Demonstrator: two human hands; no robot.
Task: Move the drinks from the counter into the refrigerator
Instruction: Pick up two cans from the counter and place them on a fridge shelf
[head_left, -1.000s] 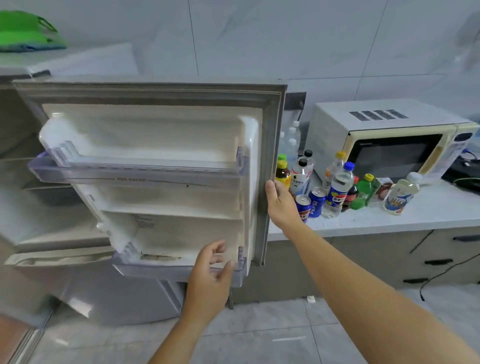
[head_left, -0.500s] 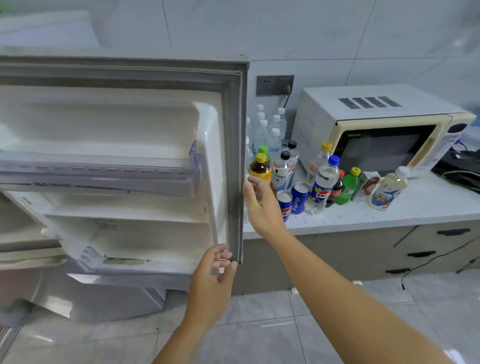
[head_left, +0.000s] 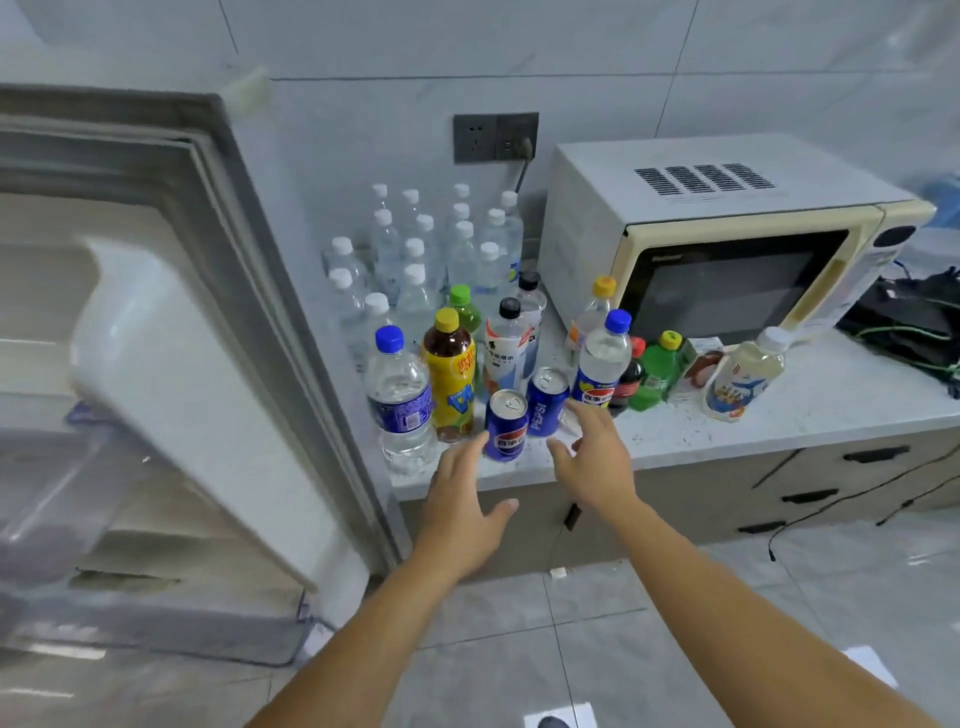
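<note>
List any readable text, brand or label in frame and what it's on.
"PEPSI": reads vertically on the rear blue can.
Front blue can: Pepsi globe logo, lettering too blurred to read.
Microwave: small brand word on the door frame, too blurred.
Yellow tea bottle, blue-capped water bottle and the other bottle labels: print unreadable.

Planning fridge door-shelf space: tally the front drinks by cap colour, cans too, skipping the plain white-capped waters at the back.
Cans: 2
Blue caps: 2
Yellow caps: 3
Black caps: 2
Green cap: 1
Red cap: 1
White cap, milky bottle: 1
Total: 12
</note>
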